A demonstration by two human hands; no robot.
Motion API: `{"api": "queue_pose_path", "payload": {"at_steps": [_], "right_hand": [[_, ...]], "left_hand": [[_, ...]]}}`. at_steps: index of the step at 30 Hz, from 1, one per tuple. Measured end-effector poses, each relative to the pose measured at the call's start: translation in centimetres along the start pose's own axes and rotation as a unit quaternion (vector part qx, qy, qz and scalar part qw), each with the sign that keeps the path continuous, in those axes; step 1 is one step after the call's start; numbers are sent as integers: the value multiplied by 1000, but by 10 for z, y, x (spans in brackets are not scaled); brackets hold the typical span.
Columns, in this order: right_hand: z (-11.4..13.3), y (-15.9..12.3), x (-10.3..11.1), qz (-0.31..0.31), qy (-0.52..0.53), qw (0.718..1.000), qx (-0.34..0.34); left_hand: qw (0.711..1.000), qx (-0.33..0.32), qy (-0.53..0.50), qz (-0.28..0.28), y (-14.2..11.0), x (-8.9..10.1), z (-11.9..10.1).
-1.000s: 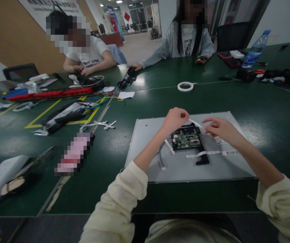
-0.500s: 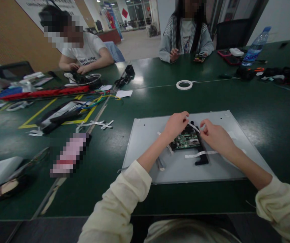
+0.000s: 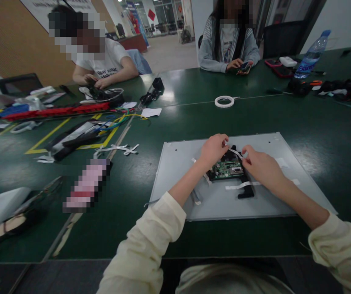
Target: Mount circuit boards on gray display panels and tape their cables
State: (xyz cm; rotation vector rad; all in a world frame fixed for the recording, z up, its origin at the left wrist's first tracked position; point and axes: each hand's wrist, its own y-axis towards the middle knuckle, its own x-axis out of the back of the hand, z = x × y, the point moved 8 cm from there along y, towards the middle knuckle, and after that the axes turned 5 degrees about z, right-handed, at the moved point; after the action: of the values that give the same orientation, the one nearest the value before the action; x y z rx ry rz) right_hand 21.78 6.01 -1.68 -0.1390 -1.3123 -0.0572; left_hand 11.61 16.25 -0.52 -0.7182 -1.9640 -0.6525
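Observation:
Between my hands a narrow strip of white tape is stretched over the far part of a green circuit board. My left hand pinches one end of it, and my right hand pinches the other. The board sits with a black bracket on a flat grey panel. Another white strip crosses the bracket and lies on the panel. A grey cable end rests left of the board, beside more white strips partly hidden by my left arm.
Beyond the panel lies a roll of white tape. Loose tape strips and a phone lie to the left. A water bottle stands at the far right. Two people sit across the green table.
The strip between my hands sags a little more than before, while both hands keep nearly the same place. Across the table, the person on the right has brought both hands together at a small device.

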Motion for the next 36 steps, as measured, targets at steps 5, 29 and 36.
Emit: {"api": "queue_pose_path", "payload": {"at_steps": [5,29,36], "right_hand": [[-1,-1,-1,25,-5,1000,3],[-6,1,6,53,94,993,49],[-12,5,-4,75,94,992,26]], "left_hand": [[999,31,1,-39,-2,5,5],[1000,-9,-3,20,4,-3,7],[999,-35,1,1,4,-6,7]]}}
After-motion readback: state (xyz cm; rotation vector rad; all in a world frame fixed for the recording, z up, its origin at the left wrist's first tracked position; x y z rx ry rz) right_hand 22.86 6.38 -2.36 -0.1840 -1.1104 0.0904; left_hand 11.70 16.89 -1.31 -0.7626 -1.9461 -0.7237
